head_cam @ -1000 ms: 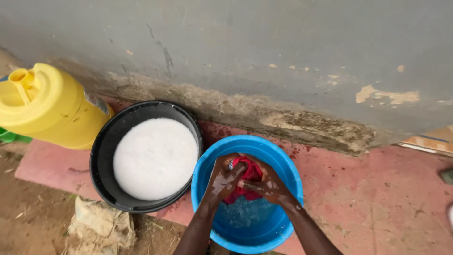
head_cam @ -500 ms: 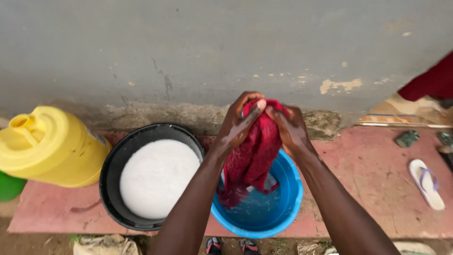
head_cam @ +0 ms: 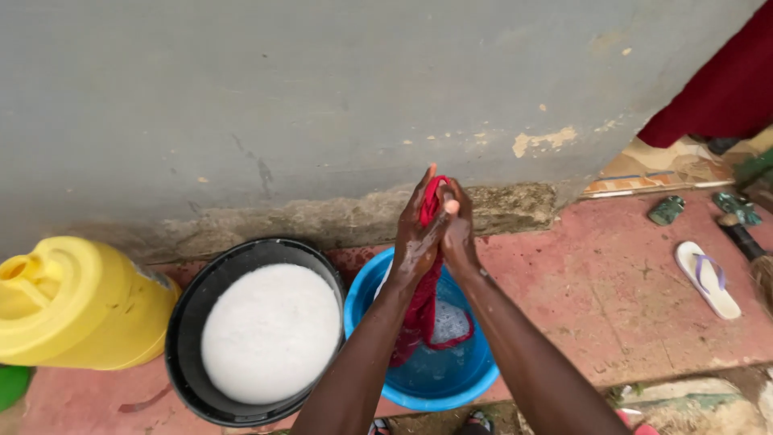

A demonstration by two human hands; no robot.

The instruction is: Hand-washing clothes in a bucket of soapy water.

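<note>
There you were, both hands up over the blue basin, and the red cloth was pinched between them. Your left hand was pressed flat against the bunched top of it, fingers stretched upward, wet and soapy. Your right hand was closed in from the other side, thumb laid over the fabric, so the two palms clamped the cloth between them. Neither hand was free; both were gripping that one wad.

The rest of the cloth hung straight down between your forearms, its lower end trailing into the suds and water in the blue basin. Just beside that, touching or nearly so, stood the black basin full of white foam, and a yellow jerrycan was next to it on the left. A white sandal lay well apart on the red floor to your right, below the grey wall.

That cloth looked soft, limp and soaked, so I'd judge it heavier than when dry and slick with soap. Holding it by the gathered top, as you did, seemed the surest grip; a loose edge would likely slide through wet fingers.
</note>
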